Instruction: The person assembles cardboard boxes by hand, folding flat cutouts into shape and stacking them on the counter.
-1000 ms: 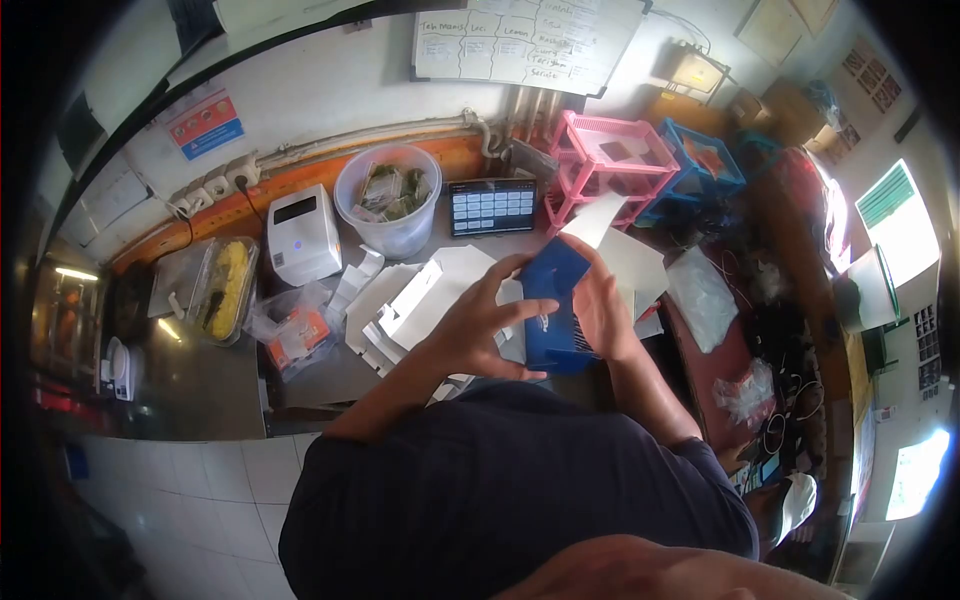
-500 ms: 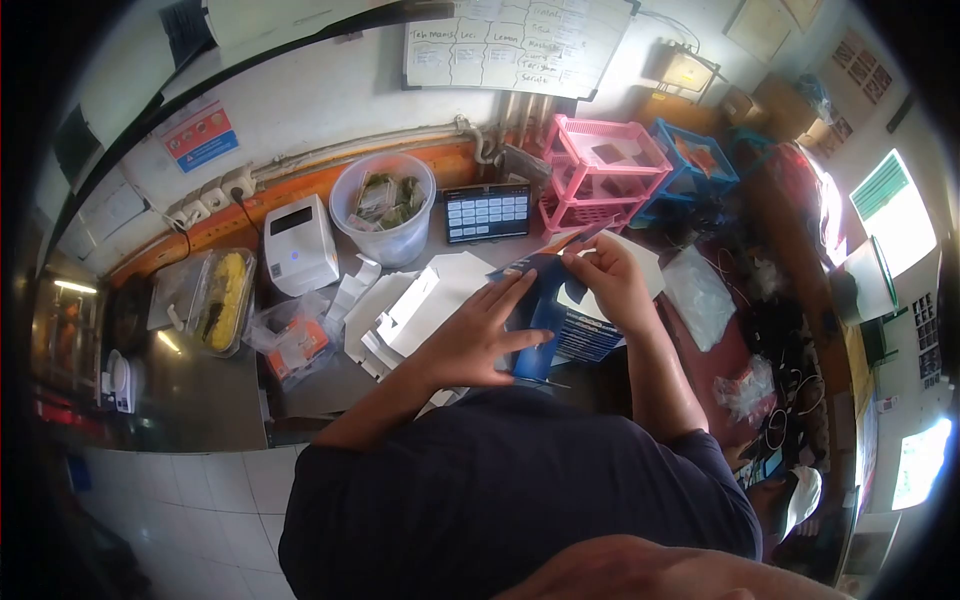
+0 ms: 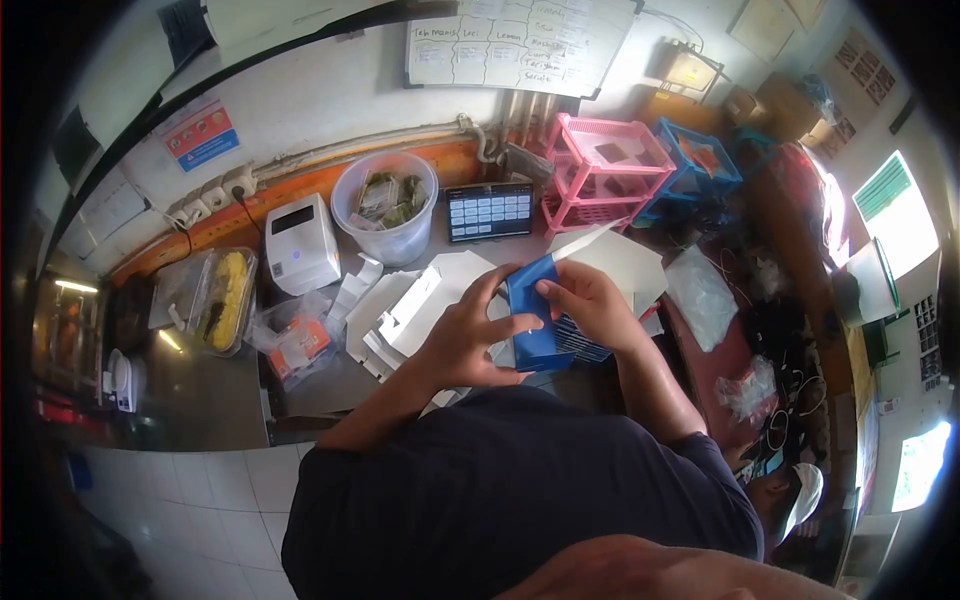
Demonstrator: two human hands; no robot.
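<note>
We see the table (image 3: 318, 398) only partly, our arms hiding some of its near edge. Toward its far edge stand the pink rack (image 3: 607, 172), tub (image 3: 385, 215), printer (image 3: 301, 247) and tablet (image 3: 489, 213); white card (image 3: 437, 292) lies left of the box (image 3: 532, 325). We hold the box above the near edge, its long axis running near to far. Our left hand (image 3: 472, 332) grasps its left side, fingers spread; our right hand (image 3: 597, 305) grips its far right part, some fingers hidden.

The left hand (image 3: 470, 335) partly hides the box (image 3: 530, 335), the whiteboard (image 3: 520, 50) is cut off above, and the tablet (image 3: 489, 212) near the back edge of the tabletop (image 3: 315, 398) is unreadable.
</note>
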